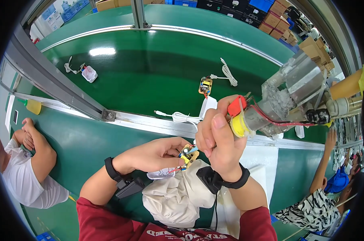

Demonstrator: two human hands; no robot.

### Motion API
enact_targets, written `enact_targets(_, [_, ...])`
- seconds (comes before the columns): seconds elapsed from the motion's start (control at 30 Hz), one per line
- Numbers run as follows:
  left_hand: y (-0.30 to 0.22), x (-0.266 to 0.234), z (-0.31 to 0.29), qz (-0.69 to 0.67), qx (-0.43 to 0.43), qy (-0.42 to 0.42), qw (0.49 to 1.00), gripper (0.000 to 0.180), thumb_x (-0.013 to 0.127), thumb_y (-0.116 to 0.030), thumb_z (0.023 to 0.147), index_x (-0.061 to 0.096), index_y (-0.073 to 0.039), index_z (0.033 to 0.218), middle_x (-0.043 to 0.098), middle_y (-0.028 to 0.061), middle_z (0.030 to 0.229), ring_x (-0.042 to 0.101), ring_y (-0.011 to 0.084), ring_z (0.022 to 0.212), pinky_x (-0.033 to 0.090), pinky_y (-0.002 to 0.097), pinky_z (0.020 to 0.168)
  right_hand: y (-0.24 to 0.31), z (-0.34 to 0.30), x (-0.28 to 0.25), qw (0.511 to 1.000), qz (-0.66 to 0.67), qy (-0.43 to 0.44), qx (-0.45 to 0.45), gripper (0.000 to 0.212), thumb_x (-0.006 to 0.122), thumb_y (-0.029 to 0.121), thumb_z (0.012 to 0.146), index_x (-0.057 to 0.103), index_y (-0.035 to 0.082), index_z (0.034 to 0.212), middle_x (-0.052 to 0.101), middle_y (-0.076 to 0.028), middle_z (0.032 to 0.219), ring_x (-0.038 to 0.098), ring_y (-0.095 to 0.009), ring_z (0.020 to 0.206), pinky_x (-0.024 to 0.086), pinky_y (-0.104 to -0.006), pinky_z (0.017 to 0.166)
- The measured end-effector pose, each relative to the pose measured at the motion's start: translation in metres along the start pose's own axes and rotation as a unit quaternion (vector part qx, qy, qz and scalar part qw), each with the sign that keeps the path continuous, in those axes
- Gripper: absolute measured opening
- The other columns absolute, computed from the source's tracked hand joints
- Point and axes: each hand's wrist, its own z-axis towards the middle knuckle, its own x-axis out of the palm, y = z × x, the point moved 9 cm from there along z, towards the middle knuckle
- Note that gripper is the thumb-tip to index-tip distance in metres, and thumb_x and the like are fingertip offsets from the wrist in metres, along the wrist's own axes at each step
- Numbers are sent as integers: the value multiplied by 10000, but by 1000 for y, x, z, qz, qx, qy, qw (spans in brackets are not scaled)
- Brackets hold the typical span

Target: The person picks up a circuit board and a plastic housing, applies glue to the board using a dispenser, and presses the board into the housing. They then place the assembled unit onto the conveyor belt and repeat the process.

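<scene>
My left hand [159, 153] pinches a small circuit board [190, 161] with yellow and other parts on it. A white plastic housing [162, 174] hangs by wires below that hand. Wrapped round a thick grey glue dispenser [266, 114] is my right hand [226, 144]; the tool has a red trigger piece, yellow tape and red wires. Its narrow blue nozzle [193, 150] points down at the board, and I cannot tell whether they touch. Crumpled cream cloth [170, 199] lies beneath both hands.
Across the metal rail, a green belt [149, 60] carries another circuit board [205, 86] with white cable [229, 75], and a white housing [89, 74] at left. A coiled white cable [182, 117] lies on the rail. A metal post [57, 72] rises left. Other people sit on both sides.
</scene>
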Motion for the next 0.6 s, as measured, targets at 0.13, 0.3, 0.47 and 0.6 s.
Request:
enact_targets(0.13, [-1, -4, -4, 0, 6, 6, 1000, 376, 578, -45, 917, 445, 22, 1262, 574, 65, 1078, 578, 103, 933, 482, 255, 828, -2, 3, 3, 1000, -1, 2, -4, 214, 511, 225, 948, 344, 90, 938, 363, -9, 532, 295, -63, 376, 262, -215, 347])
enact_targets(0.3, [0, -11, -10, 2, 23, 11, 1000, 384, 563, -34, 920, 435, 21, 1278, 573, 66, 1081, 574, 101, 932, 483, 253, 822, -5, 6, 10, 1000, 3, -5, 1, 217, 506, 225, 954, 337, 94, 922, 366, -9, 534, 299, -65, 373, 256, -217, 345])
enact_targets(0.47, [1, -17, -17, 7, 24, 17, 1000, 392, 550, -21, 918, 430, 22, 1289, 572, 69, 1085, 574, 102, 933, 483, 257, 821, -11, 8, 16, 1000, 0, -12, -5, 211, 491, 243, 962, 363, 77, 970, 368, -6, 539, 302, -65, 374, 253, -216, 346])
enact_targets(0.6, [1, -17, -20, 3, 18, 18, 1000, 400, 547, -17, 916, 427, 22, 1296, 573, 71, 1087, 575, 105, 931, 483, 262, 819, -6, 7, 19, 999, -38, -5, -15, 273, 476, 268, 971, 395, 43, 1103, 370, 3, 543, 308, -61, 377, 255, -213, 351])
